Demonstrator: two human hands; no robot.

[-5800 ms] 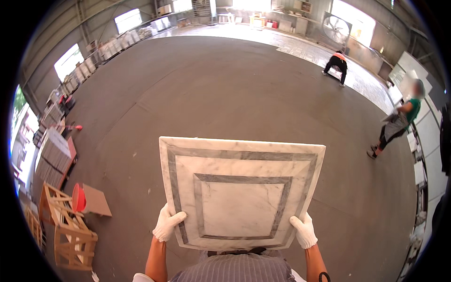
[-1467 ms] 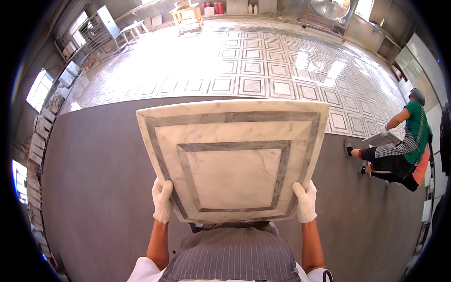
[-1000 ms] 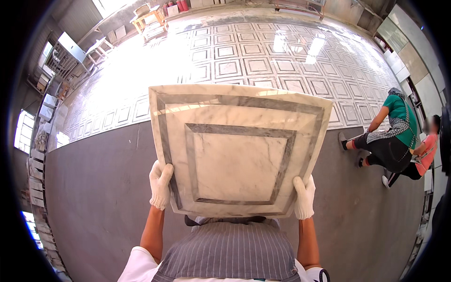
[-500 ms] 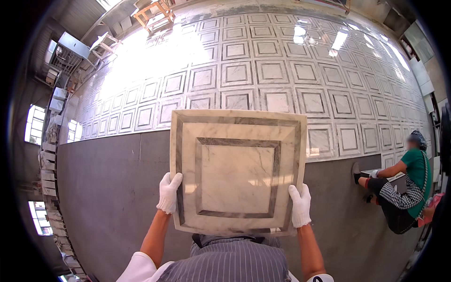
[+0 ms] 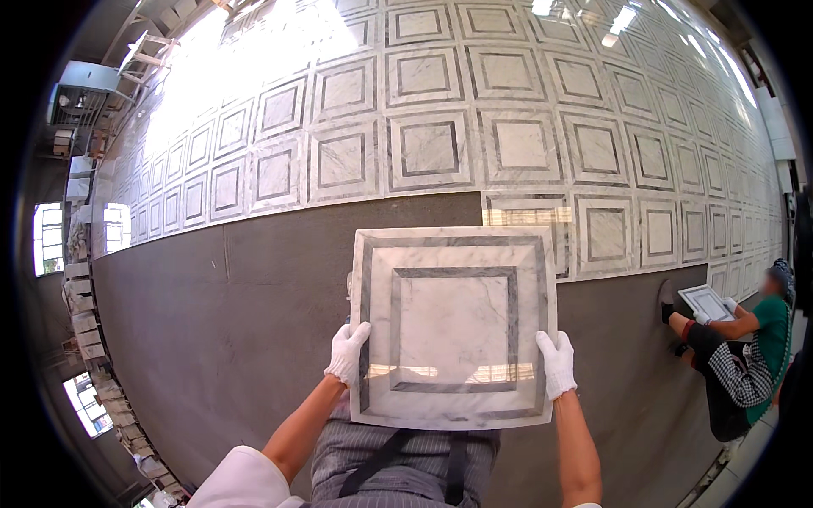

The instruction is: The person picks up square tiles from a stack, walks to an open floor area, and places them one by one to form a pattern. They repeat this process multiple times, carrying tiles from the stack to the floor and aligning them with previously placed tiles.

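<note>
Marble tile (image 5: 453, 326) held above grey floor (image 5: 237, 322), laid tiles (image 5: 508, 127) beyond.

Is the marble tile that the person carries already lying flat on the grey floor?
No, the marble tile is held up by the left hand and the right hand at its side edges.

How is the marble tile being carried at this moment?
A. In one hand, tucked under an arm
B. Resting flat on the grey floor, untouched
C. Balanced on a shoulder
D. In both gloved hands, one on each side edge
D: the left hand and the right hand, both in white gloves, grip opposite side edges of the marble tile, held in front of the body above the grey floor.
</note>
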